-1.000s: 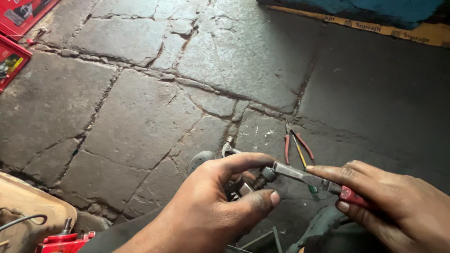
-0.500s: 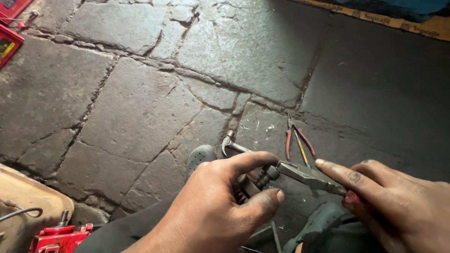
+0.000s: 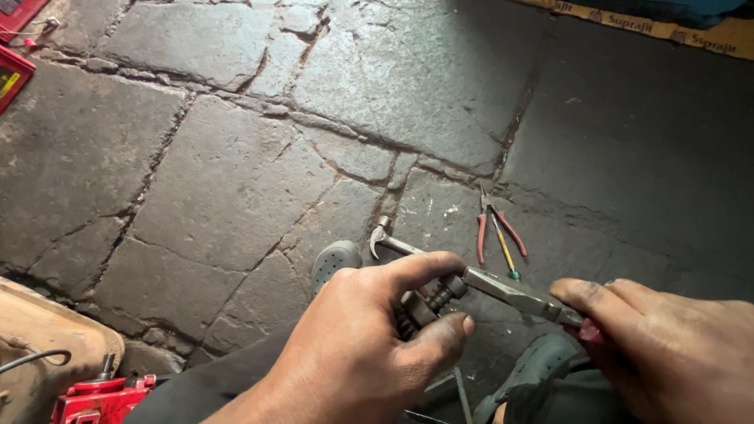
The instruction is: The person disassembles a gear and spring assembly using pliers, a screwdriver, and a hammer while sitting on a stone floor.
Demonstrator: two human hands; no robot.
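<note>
- The left hand (image 3: 353,353) is curled around a small dark metal part (image 3: 428,302) — thumb under it, forefinger arched over the top, the other fingers folded out of sight behind.
- The part sits between that thumb and forefinger, its ribbed round end poking out past the fingertips toward the right.
- The right hand (image 3: 667,353) is closed round the red handles of a pair of pliers (image 3: 514,292), forefinger stretched along the top of the tool.
- The pliers' grey nose reaches across from the right fingers and meets the ribbed end of the part just beyond the left fingertips; whether the nose is biting on it cannot be told.
- Just above the left forefinger a hammer (image 3: 386,238) lies on the stone floor (image 3: 236,157), its head pointing away from the hand.
- Further out from the right fingertips lie small red-handled pliers (image 3: 493,224) with a thin yellow screwdriver (image 3: 503,250) — the two touching or crossing.
- Left of the left knuckles a grey sandal toe (image 3: 334,259) shows.
- Well off to the left of the wrist sits a red tool (image 3: 90,396).
</note>
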